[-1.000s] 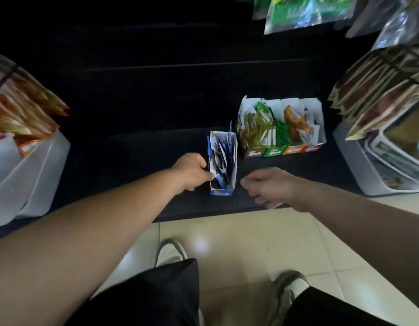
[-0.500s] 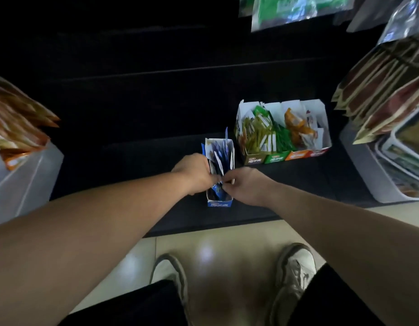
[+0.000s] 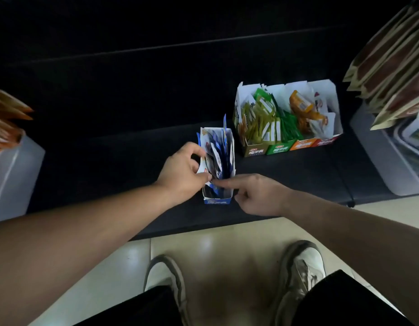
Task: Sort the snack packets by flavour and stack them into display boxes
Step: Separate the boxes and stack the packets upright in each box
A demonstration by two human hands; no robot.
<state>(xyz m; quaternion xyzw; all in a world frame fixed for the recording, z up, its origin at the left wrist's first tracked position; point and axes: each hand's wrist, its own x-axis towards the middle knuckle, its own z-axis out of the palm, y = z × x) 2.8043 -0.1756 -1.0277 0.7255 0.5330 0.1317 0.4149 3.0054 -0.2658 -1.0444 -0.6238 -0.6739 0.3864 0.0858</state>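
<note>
A narrow blue display box (image 3: 217,200) stands on the low black shelf (image 3: 133,161), filled with blue and white snack packets (image 3: 221,156) on edge. My left hand (image 3: 183,171) grips the box's left side, thumb and fingers pinching a packet at its rim. My right hand (image 3: 258,194) lies just right of the box; its forefinger points left into the box's near end and the other fingers are curled. Behind and to the right sits a row of joined display boxes (image 3: 290,147) with olive, green, orange and red fronts, holding matching packets.
A clear plastic bin (image 3: 13,175) with orange packets stands at the left. At the right, a clear bin (image 3: 378,151) and hanging brown packets (image 3: 392,62) crowd the shelf end. My two shoes (image 3: 300,269) stand on the pale tiled floor below the shelf edge.
My right hand came to the blue box, met the left at its rim, then drew back slightly with the forefinger stretched out. My left hand shifted along the box's left side.
</note>
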